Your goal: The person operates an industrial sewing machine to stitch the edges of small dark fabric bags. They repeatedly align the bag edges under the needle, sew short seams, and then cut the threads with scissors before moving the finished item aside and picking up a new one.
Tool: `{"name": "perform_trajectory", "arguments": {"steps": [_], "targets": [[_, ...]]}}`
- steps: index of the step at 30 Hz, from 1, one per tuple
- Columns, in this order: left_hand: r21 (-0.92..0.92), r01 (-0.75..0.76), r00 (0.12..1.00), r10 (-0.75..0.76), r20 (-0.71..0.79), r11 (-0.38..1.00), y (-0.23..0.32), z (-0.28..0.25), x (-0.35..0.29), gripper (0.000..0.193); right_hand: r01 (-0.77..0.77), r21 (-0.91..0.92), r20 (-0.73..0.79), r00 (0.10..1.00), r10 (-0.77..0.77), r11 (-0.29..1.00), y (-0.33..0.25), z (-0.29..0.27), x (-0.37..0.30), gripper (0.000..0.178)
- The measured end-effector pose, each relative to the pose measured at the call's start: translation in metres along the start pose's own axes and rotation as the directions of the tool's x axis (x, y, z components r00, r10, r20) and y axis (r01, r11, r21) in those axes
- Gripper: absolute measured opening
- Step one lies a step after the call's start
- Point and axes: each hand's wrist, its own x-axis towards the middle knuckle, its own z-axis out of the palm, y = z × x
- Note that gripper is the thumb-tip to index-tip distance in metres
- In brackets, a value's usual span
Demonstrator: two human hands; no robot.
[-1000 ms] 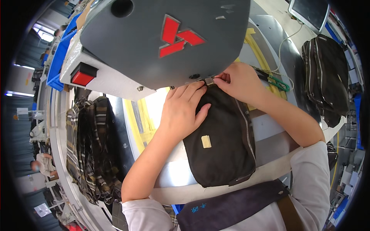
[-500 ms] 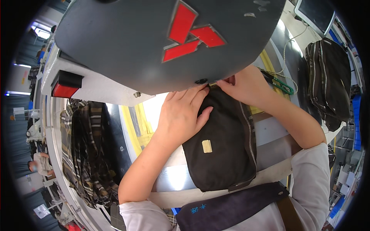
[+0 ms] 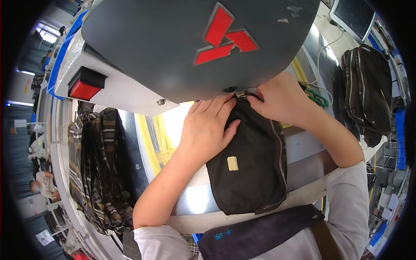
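Note:
A black fabric bag piece (image 3: 255, 173) lies under the head of a large dark grey sewing machine (image 3: 173, 56). A metal zipper (image 3: 279, 151) runs down its right side, and a pale yellow patch (image 3: 232, 163) sits on its face. My left hand (image 3: 206, 130) rests flat on the far left part of the fabric, fingers stretched out and thumb apart. At the far edge, just below the machine head, my right hand (image 3: 281, 99) pinches the bag piece beside a short row of zipper teeth. The machine head hides the stitching spot and some fingertips.
Plaid fabric pieces (image 3: 95, 164) hang in a pile at the left. More black zippered bag pieces (image 3: 368, 91) are heaped at the right. Green-handled snips (image 3: 317, 97) lie beyond my right wrist, near a pale cord (image 3: 319, 60). A red switch (image 3: 86, 90) sits on the white machine arm.
My right hand has shifted slightly to the right, and more of the dark edge shows by its thumb. My left hand stays flat. The machine head appears a little further right in view.

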Motion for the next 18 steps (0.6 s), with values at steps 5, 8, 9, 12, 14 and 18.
{"name": "perform_trajectory", "arguments": {"steps": [5, 8, 9, 12, 14, 18], "targets": [[0.009, 0.003, 1.0, -0.003, 0.001, 1.0, 0.002, -0.001, 0.0, 0.039, -0.188, 0.344, 0.167, 0.976, 0.137, 0.92, 0.011, 0.001, 0.009, 0.024], [0.001, 0.006, 1.0, -0.006, -0.007, 1.0, 0.001, 0.0, 0.0, 0.039, -0.175, 0.512, 0.1, 0.984, 0.144, 0.841, 0.019, 0.015, 0.009, 0.022], [-0.004, 0.011, 1.0, -0.011, -0.008, 1.0, 0.001, 0.001, 0.0, 0.039, -0.166, 0.501, 0.092, 0.986, 0.138, 0.849, 0.019, 0.017, 0.009, 0.022], [-0.036, 0.014, 1.0, -0.015, -0.026, 0.999, -0.001, 0.003, -0.001, 0.039, -0.145, 0.481, 0.065, 0.989, 0.129, 0.865, 0.017, 0.02, 0.011, 0.02], [-0.038, 0.021, 1.0, -0.021, -0.018, 0.999, -0.001, 0.003, -0.001, 0.039, -0.138, 0.485, 0.042, 0.99, 0.134, 0.864, 0.014, 0.022, 0.01, 0.019], [-0.032, 0.022, 0.999, -0.023, -0.025, 0.999, -0.001, 0.003, -0.002, 0.04, -0.09, 0.496, -0.02, 0.993, 0.115, 0.863, 0.015, 0.029, 0.008, 0.019]]}}
